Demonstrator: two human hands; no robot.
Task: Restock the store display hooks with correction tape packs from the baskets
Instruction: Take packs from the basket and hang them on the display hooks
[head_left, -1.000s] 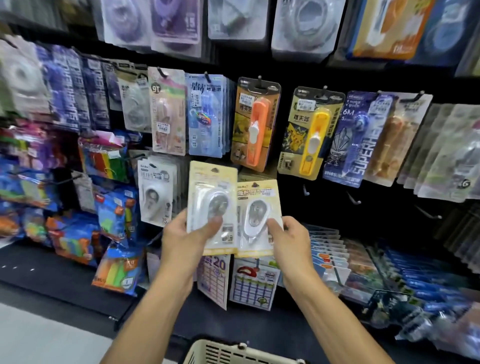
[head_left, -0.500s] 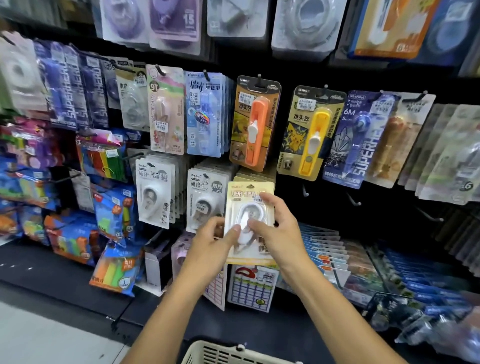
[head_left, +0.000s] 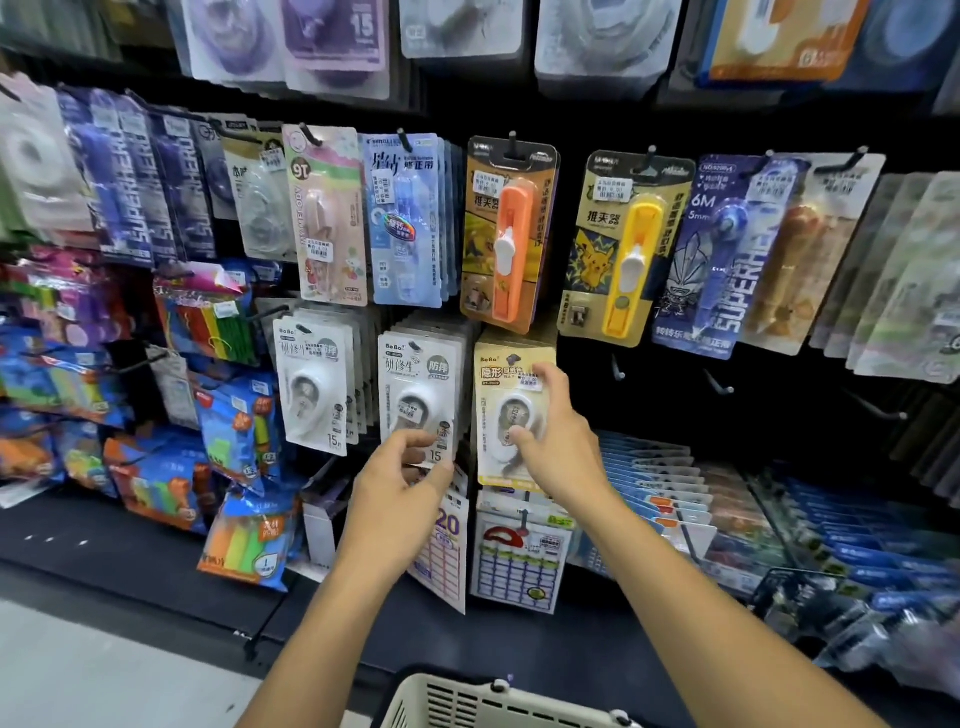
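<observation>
A yellow correction tape pack (head_left: 506, 384) sits at the front of its stack on the middle-row hook, below the orange clip pack. My right hand (head_left: 558, 447) holds it, thumb on the clear blister and fingers along its right edge. To its left hangs a stack of white correction tape packs (head_left: 418, 374). My left hand (head_left: 402, 480) is at the bottom of that stack, thumb and curled fingers pinching the front pack's lower edge. A further white stack (head_left: 311, 379) hangs left of that. The cream basket (head_left: 467, 701) shows at the bottom edge; its contents are hidden.
Bare hooks (head_left: 618, 371) (head_left: 722, 384) stick out of the black panel right of the yellow pack. Orange (head_left: 511, 234) and yellow (head_left: 623, 249) clip packs hang above. Highlighter bags (head_left: 244, 540) fill the left. Flat packs (head_left: 654, 488) lie on the lower right shelf.
One second ago each hand held a pack in front of the display. Since then the yellow pack went up against its hook stack, and my left hand left it and dropped to the white stack.
</observation>
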